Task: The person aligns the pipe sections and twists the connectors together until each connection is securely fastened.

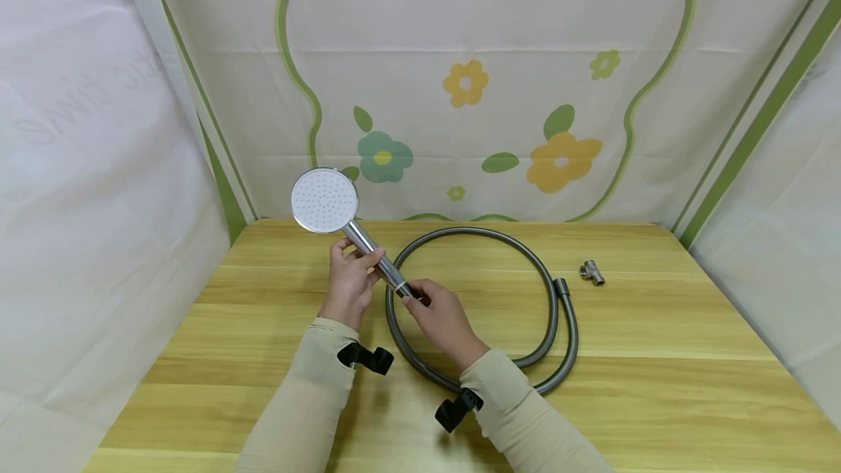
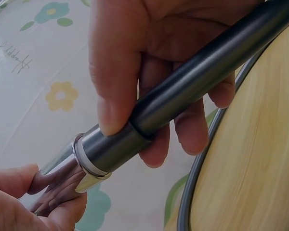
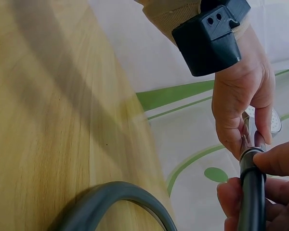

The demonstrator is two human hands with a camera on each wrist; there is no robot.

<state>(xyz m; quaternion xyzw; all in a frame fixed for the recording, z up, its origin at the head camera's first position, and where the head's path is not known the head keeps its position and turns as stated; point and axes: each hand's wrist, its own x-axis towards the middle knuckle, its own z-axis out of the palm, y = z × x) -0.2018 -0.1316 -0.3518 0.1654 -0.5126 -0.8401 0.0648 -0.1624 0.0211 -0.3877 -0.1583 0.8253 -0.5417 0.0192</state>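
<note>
A hand shower head (image 1: 325, 200) with a white nozzle face and chrome rim is held up over the table, face toward me. My left hand (image 1: 348, 279) grips its chrome handle (image 1: 363, 237). At the handle's lower end, my right hand (image 1: 447, 316) pinches the dark grey end connector (image 2: 113, 147) of a shower hose (image 1: 573, 334). In the left wrist view the connector meets the handle end in line, with a pale ring (image 2: 88, 159) showing at the joint. The right thumb (image 3: 274, 159) presses on the connector in the right wrist view.
The hose lies in a large loop on the wooden table (image 1: 657, 385), its other end fitting (image 1: 561, 286) at the right. Beyond that lies a small metal tee fitting (image 1: 591, 273). Flower-printed cloth (image 1: 407, 93) stands behind the table, with white cloth on both sides.
</note>
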